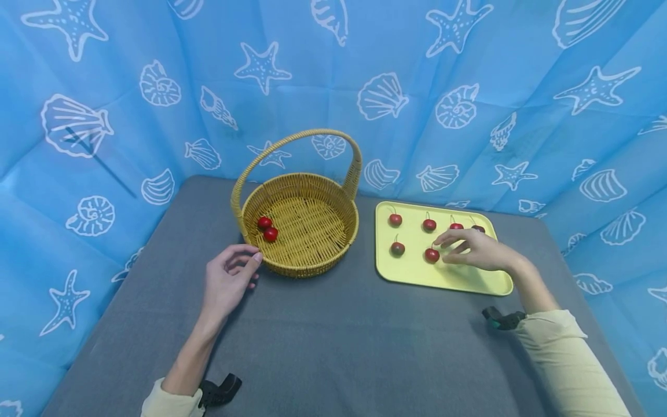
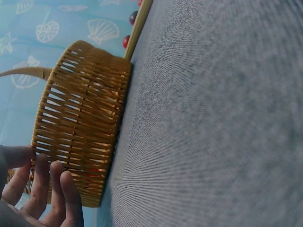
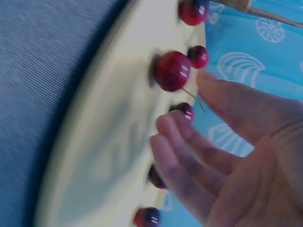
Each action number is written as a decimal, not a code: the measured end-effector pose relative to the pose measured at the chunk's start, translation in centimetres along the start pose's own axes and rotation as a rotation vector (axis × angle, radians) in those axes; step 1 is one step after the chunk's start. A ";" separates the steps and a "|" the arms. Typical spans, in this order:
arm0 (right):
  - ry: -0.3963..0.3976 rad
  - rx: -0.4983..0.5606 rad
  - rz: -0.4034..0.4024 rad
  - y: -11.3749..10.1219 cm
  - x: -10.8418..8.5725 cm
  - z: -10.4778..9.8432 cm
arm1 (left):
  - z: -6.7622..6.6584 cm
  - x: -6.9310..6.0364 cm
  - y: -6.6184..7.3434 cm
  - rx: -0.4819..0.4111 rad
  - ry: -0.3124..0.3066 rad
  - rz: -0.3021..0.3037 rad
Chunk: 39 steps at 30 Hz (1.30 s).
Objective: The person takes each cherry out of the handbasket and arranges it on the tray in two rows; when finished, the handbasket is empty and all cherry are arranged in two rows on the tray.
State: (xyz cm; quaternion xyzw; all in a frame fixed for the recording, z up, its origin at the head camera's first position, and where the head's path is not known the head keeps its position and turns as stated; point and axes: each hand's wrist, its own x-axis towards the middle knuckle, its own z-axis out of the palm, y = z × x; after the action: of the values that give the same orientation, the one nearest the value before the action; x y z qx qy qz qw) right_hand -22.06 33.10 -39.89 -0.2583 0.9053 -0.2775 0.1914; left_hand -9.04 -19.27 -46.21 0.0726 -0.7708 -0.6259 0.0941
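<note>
A yellow wicker basket (image 1: 299, 270) with a tall arched handle stands on the grey table, two red cherries (image 1: 270, 234) lying at its left inside. My left hand (image 1: 231, 278) holds the basket's near-left rim between thumb and index finger; the other fingers lie loosely curved beside the outer wall (image 2: 80, 118). Over the pale yellow tray (image 1: 417, 279) reaches my right hand (image 1: 476, 250), thumb and fingers apart. Nearest to it is a dark red cherry (image 1: 431, 255), whose stem (image 3: 194, 98) shows in the gap between thumb and fingers, not gripped.
Several more stemmed cherries (image 1: 398, 249) sit spaced out on the tray, some partly behind the right hand. A blue curtain (image 1: 323, 69) with white shells and starfish hangs behind and beside the grey tabletop (image 1: 333, 341). Each wrist wears a black device (image 1: 221, 391).
</note>
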 end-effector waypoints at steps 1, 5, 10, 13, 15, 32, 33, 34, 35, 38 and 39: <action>0.000 -0.010 0.006 -0.3 -0.1 -0.3 | 0.0 0.0 0.0 0.000 0.000 0.003; 0.032 -0.035 -0.001 -1.8 -0.3 -1.6 | 0.0 0.0 0.0 -0.005 -0.001 0.006; 0.087 -0.051 -0.053 -4.5 0.5 -2.9 | 0.0 0.0 -0.1 -0.009 0.001 0.004; 0.087 -0.037 -0.078 -6.5 1.4 -3.3 | -0.1 0.0 -0.1 -0.011 0.004 0.001; 0.082 -0.018 -0.090 -7.8 2.0 -3.4 | -0.1 0.1 -0.1 -0.012 0.004 -0.003; -0.049 0.165 -0.231 -14.1 10.2 -0.4 | 0.1 -0.1 0.0 -0.001 0.003 -0.008; -0.056 0.167 -0.239 -14.4 10.7 -0.2 | 0.1 0.0 0.0 -0.003 0.005 -0.005; -0.063 0.167 -0.251 -14.6 11.3 0.1 | 0.1 0.0 0.0 -0.005 0.007 -0.002; -0.069 0.169 -0.260 -14.9 11.8 0.3 | 0.1 0.0 0.0 -0.009 0.008 0.000; -0.092 0.181 -0.309 -15.9 13.4 0.9 | 0.1 0.0 -0.1 -0.014 0.009 0.003; -0.099 0.179 -0.325 -16.2 13.9 1.1 | 0.1 0.0 -0.1 -0.013 0.009 0.004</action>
State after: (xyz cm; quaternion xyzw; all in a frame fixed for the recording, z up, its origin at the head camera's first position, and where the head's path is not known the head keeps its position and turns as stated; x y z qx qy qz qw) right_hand -26.69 13.17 -33.84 -0.3962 0.8129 -0.3714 0.2105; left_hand -9.03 -19.18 -46.30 0.0734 -0.7663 -0.6305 0.0991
